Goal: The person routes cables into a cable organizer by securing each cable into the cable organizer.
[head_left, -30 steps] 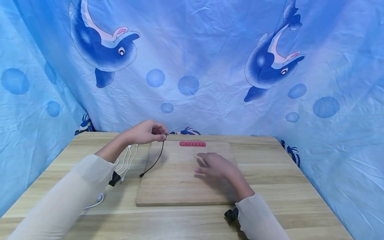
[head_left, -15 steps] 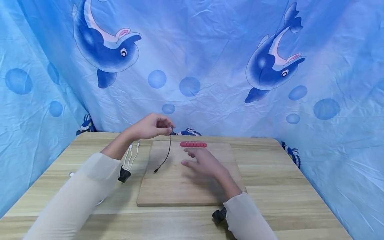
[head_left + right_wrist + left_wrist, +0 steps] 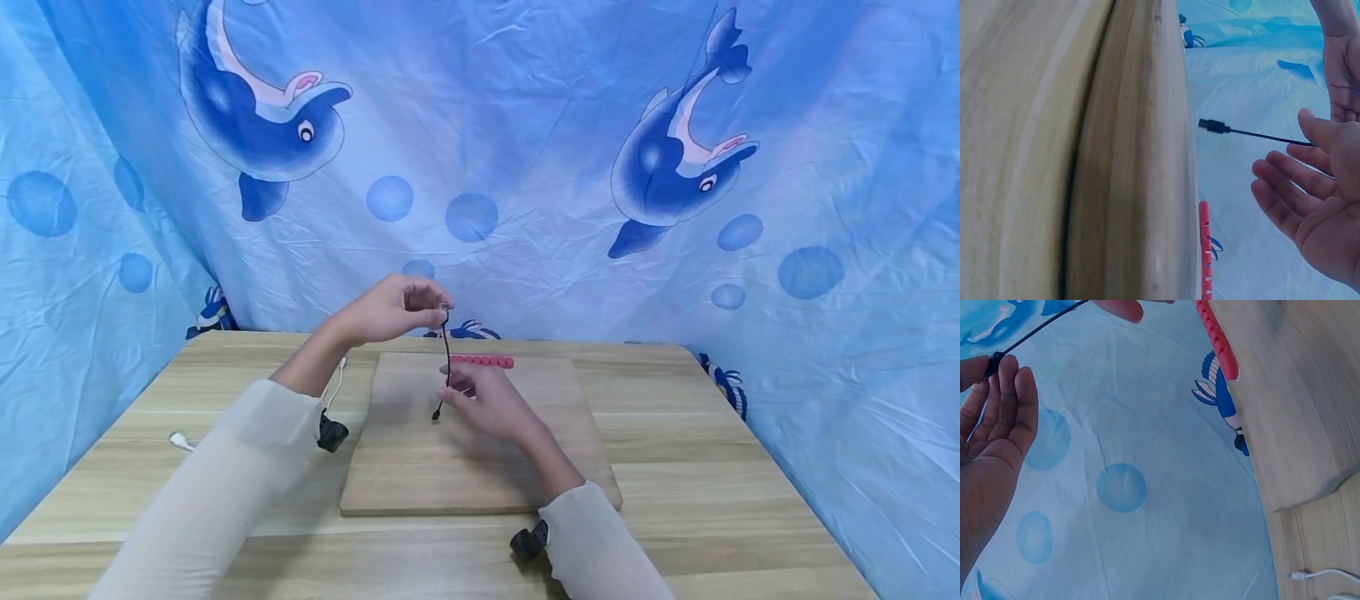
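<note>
My left hand (image 3: 393, 310) pinches one end of a short black USB cable (image 3: 447, 350) between thumb and fingertips, raised above the far side of the wooden board (image 3: 405, 483). In the left wrist view the black plug (image 3: 995, 364) sits at the thumb and fingertips. The cable hangs down, and its lower end, a USB plug (image 3: 1215, 126), dangles free. My right hand (image 3: 491, 404) is at the cable's lower half, thumb and forefinger on either side of it, the other fingers loosely extended. Whether they touch the cable is hard to tell.
A red slotted strip (image 3: 487, 361) lies along the board's far edge, partly behind the cable and right hand. White cables (image 3: 180, 441) lie on the table (image 3: 712, 500) at left, partly hidden by the left arm. A blue dolphin curtain (image 3: 540, 275) hangs behind.
My left hand has moved right and up, carrying the black cable over the board. My right hand has moved left to the hanging cable.
</note>
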A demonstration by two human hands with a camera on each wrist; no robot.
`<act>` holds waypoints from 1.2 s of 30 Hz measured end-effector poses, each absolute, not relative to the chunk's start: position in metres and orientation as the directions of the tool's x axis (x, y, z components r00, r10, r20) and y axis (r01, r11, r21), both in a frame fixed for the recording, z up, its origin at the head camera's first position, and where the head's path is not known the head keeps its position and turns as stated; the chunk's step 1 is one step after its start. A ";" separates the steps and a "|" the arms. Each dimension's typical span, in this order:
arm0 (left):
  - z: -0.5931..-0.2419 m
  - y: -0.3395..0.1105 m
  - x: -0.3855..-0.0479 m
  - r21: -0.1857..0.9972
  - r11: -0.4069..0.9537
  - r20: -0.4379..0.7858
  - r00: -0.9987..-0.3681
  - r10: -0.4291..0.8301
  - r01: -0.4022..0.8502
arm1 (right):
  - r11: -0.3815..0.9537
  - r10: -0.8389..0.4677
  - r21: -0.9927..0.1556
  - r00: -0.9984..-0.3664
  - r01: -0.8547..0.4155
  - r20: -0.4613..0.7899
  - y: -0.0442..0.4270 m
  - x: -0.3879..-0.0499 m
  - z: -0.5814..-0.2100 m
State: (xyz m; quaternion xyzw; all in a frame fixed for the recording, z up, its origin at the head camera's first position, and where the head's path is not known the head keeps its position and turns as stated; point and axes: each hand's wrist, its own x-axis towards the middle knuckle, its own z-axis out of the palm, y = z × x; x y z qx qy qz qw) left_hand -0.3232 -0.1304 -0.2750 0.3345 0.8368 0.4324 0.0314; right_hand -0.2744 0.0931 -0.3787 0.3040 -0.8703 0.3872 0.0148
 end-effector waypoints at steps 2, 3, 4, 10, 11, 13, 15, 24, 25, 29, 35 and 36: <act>-0.275 -0.128 -0.323 0.746 0.392 0.249 -0.772 0.586 0.538 | 0.501 -0.499 -0.681 -0.821 -0.534 0.277 0.093 -0.275 -0.380; -0.275 -0.128 -0.323 0.746 0.385 0.257 -0.769 0.585 0.543 | 0.493 -0.492 -0.686 -0.821 -0.536 0.288 0.093 -0.275 -0.381; -0.275 -0.127 -0.323 0.745 0.380 0.266 -0.766 0.585 0.548 | 0.485 -0.486 -0.691 -0.822 -0.535 0.296 0.094 -0.275 -0.381; -0.275 -0.126 -0.325 0.746 0.364 0.303 -0.770 0.561 0.558 | 0.356 -0.480 -0.805 -0.832 -0.475 0.279 0.094 -0.276 -0.380; -0.275 -0.126 -0.325 0.745 0.364 0.306 -0.770 0.560 0.560 | 0.320 -0.482 -0.833 -0.834 -0.452 0.267 0.093 -0.276 -0.379; -0.275 -0.126 -0.325 0.741 0.361 0.312 -0.767 0.560 0.566 | 0.261 -0.485 -0.874 -0.838 -0.410 0.249 0.093 -0.276 -0.378; -0.275 -0.125 -0.326 0.738 0.357 0.320 -0.763 0.562 0.573 | 0.223 -0.488 -0.894 -0.838 -0.390 0.244 0.094 -0.276 -0.377; -0.288 -0.126 -0.336 0.765 0.353 0.306 -0.787 0.536 0.538 | 0.233 -0.484 -0.919 -0.858 -0.317 0.173 0.106 -0.276 -0.379; -0.290 -0.125 -0.338 0.765 0.359 0.302 -0.790 0.533 0.535 | 0.238 -0.483 -0.921 -0.860 -0.308 0.163 0.108 -0.276 -0.379; -0.298 -0.121 -0.343 0.761 0.376 0.295 -0.798 0.525 0.529 | 0.291 -0.478 -0.905 -0.866 -0.311 0.144 0.120 -0.277 -0.381; -0.309 -0.109 -0.349 0.751 0.399 0.286 -0.804 0.521 0.526 | 0.389 -0.474 -0.847 -0.867 -0.362 0.153 0.141 -0.277 -0.385; -0.310 -0.106 -0.349 0.754 0.400 0.282 -0.807 0.519 0.521 | 0.392 -0.482 -0.843 -0.862 -0.369 0.153 0.144 -0.277 -0.386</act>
